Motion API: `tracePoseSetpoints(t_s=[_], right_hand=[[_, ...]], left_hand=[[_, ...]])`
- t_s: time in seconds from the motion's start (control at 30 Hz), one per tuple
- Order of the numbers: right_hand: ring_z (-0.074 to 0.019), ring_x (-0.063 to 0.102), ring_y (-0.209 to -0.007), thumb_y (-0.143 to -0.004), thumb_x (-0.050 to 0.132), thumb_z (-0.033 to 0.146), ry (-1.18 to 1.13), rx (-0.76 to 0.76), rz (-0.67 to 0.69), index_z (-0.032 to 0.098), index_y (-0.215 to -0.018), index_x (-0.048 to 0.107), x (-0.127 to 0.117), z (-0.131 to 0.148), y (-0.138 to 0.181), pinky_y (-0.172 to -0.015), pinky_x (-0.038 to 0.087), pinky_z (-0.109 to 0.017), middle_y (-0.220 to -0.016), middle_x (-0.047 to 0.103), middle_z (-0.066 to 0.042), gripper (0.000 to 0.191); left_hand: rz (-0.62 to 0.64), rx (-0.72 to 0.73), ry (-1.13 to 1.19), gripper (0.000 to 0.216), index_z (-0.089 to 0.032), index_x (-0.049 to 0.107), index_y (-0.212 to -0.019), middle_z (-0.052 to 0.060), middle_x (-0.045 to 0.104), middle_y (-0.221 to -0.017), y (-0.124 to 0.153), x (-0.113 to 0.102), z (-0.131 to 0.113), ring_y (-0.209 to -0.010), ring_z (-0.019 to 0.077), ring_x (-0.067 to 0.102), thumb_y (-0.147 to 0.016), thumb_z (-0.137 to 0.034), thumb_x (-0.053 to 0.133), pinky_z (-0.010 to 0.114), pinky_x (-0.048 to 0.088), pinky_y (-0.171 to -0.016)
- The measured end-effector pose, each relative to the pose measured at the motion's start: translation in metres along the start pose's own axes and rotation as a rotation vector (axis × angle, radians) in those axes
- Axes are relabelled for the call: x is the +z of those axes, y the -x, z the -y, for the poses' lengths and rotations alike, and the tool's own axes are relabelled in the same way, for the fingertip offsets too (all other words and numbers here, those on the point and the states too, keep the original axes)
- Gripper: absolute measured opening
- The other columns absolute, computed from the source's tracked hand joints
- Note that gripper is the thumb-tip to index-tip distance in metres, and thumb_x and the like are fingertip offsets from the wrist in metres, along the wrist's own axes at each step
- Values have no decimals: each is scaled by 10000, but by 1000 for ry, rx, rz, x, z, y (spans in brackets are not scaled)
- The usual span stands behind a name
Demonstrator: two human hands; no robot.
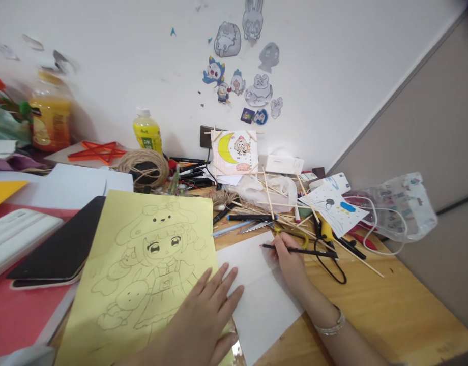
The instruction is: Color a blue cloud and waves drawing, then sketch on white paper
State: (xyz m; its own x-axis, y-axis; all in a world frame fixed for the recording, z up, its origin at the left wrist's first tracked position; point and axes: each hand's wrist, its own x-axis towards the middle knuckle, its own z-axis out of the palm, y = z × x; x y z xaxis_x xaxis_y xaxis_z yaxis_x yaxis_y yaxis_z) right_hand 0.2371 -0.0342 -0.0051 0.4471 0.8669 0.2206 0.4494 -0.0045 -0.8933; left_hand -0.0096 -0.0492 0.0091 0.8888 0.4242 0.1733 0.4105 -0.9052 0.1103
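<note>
The right hand (291, 265) is pinching a black pencil (312, 251) crosswise, tip aiming left over white paper (264, 310) inside the desk's (379, 310) right edge; the left hand (205, 310), flat and empty, is bridging paper and yellow drawing (115, 244).

I'd say the easiest way in is from the right, where bare wood of the tabletop (379, 315) spreads beside the white paper (264, 305). Partway along, a looped black cord (340, 282) lies low over that wood. Beyond the paper it is a thicket: thin wooden sticks (267, 193) jut at all angles, some upward, so nothing could slide straight through. The right hand (291, 264) fills the paper's far right corner, its dark pencil (304, 250) poking out sideways. The left hand (209, 305) bars the low path between that paper and the yellow sheet (157, 277).
</note>
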Motion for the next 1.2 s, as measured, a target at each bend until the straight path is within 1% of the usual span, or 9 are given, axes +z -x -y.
tracePoseSetpoints(t_s=[0.27,0.43,0.57,0.67,0.8,0.83,1.0,1.1,1.2], right_hand=[[-157,455,-513,-861,449,359,-21,25,14,231,-569,465,0,-1,1,-492,342,-273,-498,493,31,319],[-152,436,-499,-874,461,392,-139,28,-49,230,-583,462,-1,0,0,-492,349,-277,-501,479,32,334],[-151,448,-525,-873,490,471,-164,-19,-120,219,-659,519,-4,1,-3,-509,369,-274,-550,500,26,332],[-162,507,-596,-822,578,475,-167,-45,-137,209,-749,578,-4,1,-4,-555,409,-272,-638,565,7,276],[-220,598,-787,-740,682,447,-170,-57,-91,200,-901,658,-4,2,-3,-689,474,-323,-878,677,-62,296],[-227,604,-800,-733,687,451,-165,-53,-76,198,-907,670,-4,4,-3,-703,479,-333,-896,686,-69,307],[-180,567,-622,-765,636,510,-212,-34,-62,195,-789,653,-5,8,1,-604,467,-300,-663,646,-26,316],[-177,572,-611,-747,656,514,-216,-27,-31,197,-813,654,-5,8,2,-598,478,-299,-701,669,-38,324],[-208,611,-668,-700,696,507,-159,-9,14,202,-851,686,-7,11,4,-630,502,-324,-797,708,-70,341]], left_hand=[[-31,6,20,573,-178,451,-1387,159,351,-1478,4,1,1,-1346,370,318,-851,-300,615,549,343,-1043],[-50,-3,25,630,-194,400,-1417,139,298,-1510,6,9,2,-1375,358,255,-837,-291,623,549,294,-1074],[-5,-7,68,639,-168,417,-1403,159,304,-1503,3,6,1,-1366,384,260,-815,-272,643,571,294,-1064],[43,-18,107,638,-152,413,-1405,165,304,-1501,2,-2,-1,-1372,385,242,-825,-275,649,568,273,-1076],[80,-25,135,658,-139,396,-1415,187,274,-1502,2,-9,-1,-1376,397,210,-825,-274,655,588,273,-1066],[99,-25,134,666,-138,391,-1419,193,266,-1502,1,-10,-2,-1376,399,206,-823,-273,657,592,280,-1061],[144,-29,124,662,-134,387,-1421,199,260,-1501,0,-11,-2,-1374,400,205,-831,-287,647,596,291,-1051],[139,-25,134,687,-129,372,-1428,207,245,-1504,0,-8,-1,-1379,403,184,-825,-300,655,604,283,-1051],[145,-18,140,703,-120,376,-1424,224,236,-1502,1,1,1,-1374,423,173,-813,-313,665,631,273,-1040]])
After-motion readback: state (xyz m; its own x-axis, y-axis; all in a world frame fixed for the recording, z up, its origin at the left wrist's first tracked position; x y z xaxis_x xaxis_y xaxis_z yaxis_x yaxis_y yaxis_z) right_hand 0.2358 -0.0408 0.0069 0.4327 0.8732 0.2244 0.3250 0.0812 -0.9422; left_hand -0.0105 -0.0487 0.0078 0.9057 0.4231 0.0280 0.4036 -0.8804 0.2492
